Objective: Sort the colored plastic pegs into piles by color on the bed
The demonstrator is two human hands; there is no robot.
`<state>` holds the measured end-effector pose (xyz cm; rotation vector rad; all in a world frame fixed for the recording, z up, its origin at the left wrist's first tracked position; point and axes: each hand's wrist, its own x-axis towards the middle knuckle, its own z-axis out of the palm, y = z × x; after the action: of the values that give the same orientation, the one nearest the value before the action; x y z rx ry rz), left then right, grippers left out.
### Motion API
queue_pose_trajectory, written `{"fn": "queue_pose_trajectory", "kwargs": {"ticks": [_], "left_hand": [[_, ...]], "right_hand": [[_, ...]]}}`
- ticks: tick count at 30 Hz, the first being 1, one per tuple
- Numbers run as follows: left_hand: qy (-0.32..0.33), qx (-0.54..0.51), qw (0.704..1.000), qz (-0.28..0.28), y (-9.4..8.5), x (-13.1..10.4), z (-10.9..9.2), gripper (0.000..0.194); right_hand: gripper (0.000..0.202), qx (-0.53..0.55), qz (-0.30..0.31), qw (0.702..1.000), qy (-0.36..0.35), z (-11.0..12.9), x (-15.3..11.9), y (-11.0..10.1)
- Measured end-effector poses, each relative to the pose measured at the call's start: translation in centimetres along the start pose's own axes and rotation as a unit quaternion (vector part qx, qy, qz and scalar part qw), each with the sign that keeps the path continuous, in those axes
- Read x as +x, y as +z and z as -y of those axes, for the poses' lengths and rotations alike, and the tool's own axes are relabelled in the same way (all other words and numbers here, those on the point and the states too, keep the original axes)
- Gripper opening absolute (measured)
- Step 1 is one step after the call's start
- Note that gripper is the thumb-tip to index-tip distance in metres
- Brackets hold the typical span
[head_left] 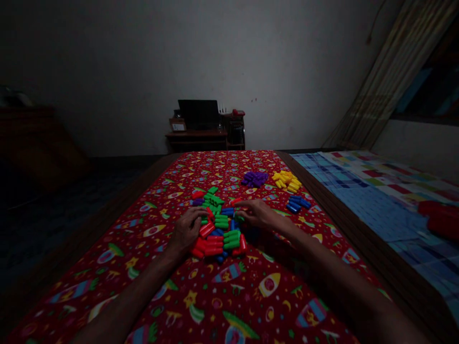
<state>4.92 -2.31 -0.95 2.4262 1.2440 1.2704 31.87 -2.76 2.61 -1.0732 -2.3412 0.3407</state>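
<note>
A mixed heap of small plastic tube-like pieces lies on the red cloth, with red pieces (214,244), green pieces (232,239) and blue pieces (228,211) jumbled together. My left hand (187,227) rests at the heap's left side, fingers bent and thumb apart, its fingertips by a small red piece (210,214). From the right, my right hand (260,213) reaches over the heap's edge with finger and thumb apart. Its fingertips are close to another red piece (235,202) and a green one. No held piece can be made out in either hand.
Right of the heap lie separate piles of purple pieces (254,179), yellow pieces (287,181) and blue pieces (298,204). The patterned red cloth (268,286) covers the surface. Behind stands a small desk (196,135) with a dark monitor (199,114). Checked bedding (344,191) lies at right.
</note>
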Motion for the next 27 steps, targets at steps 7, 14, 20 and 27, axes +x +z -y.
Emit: {"fn": "queue_pose_trajectory", "kwargs": {"ticks": [7, 14, 20, 27], "left_hand": [[0.007, 0.002, 1.000, -0.003, 0.1, 0.0, 0.1, 0.029], [0.032, 0.001, 0.999, 0.014, -0.1, -0.1, -1.1, 0.026], [0.064, 0.025, 0.998, 0.015, -0.3, -0.2, -1.9, 0.023], [0.219, 0.101, 0.958, 0.156, -1.6, 0.2, -3.2, 0.015]], "right_hand": [[0.039, -0.100, 0.035, 0.994, -0.026, 0.5, 1.2, 5.2], [0.029, 0.045, -0.046, 0.994, 0.088, -0.5, 1.6, 4.2], [0.034, 0.053, -0.092, 0.990, 0.093, -0.9, 1.8, 1.3], [0.029, -0.069, -0.162, 0.968, 0.180, -4.4, -1.2, -5.6]]}}
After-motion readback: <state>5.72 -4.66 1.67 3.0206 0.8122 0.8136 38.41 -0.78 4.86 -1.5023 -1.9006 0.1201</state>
